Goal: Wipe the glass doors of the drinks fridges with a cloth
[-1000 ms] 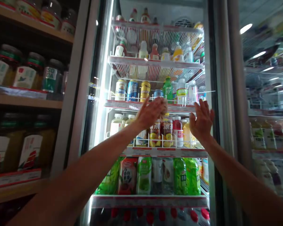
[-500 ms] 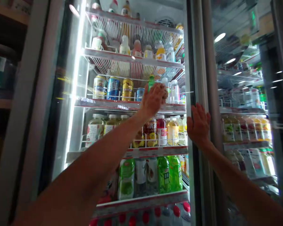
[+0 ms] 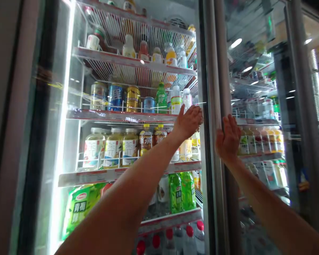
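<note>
My left hand (image 3: pixel 189 122) reaches up and across with fingers stretched out, flat against or very close to the glass door near its right edge. It holds nothing that I can see. My right hand (image 3: pixel 228 140) is raised beside the metal door frame (image 3: pixel 212 106), fingers extended and palm turned toward the frame; whether it touches is unclear. Behind the glass, close to my left hand, stand a green bottle (image 3: pixel 161 99) and white-capped bottles (image 3: pixel 176 101). My left forearm covers part of the lower shelves.
Inside the lit fridge, shelves hold cans (image 3: pixel 133 99), tea bottles (image 3: pixel 113 148) and green bottles (image 3: pixel 175 193). Red-capped bottles (image 3: pixel 189 237) stand at the bottom. To the right, a glass panel (image 3: pixel 247 88) shows more drink shelves, with reflections.
My left hand has moved right across the glass, closer to the door frame. My right hand remains near the frame. The view has shifted, bringing the shelves leftward.
</note>
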Tool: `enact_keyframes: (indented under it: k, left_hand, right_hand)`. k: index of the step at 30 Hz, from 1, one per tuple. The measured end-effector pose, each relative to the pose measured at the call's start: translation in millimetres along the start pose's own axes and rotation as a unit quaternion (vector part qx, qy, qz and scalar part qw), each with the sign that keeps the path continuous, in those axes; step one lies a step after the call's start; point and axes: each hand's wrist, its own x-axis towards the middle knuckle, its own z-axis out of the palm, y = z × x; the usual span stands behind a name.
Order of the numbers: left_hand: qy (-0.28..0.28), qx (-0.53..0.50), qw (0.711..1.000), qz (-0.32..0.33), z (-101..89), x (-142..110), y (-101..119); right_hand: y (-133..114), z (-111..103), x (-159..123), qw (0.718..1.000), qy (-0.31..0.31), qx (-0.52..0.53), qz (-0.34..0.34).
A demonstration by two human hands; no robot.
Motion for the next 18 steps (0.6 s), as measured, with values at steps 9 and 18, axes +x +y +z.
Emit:
enact_keyframes:
  k: [9, 18]
  left_hand:
    - [-0.025, -0.008, 0.953, 0.302, 14.8, -96, 37]
    - [0.003, 0.049, 0.995, 0.093, -26.5, -140, -27]
  right_hand:
    - [-6, 0, -5, 0.998, 0.015, 0.045, 0.043]
    - [-62, 27, -25, 0.996, -0.006, 0.088, 0.016]
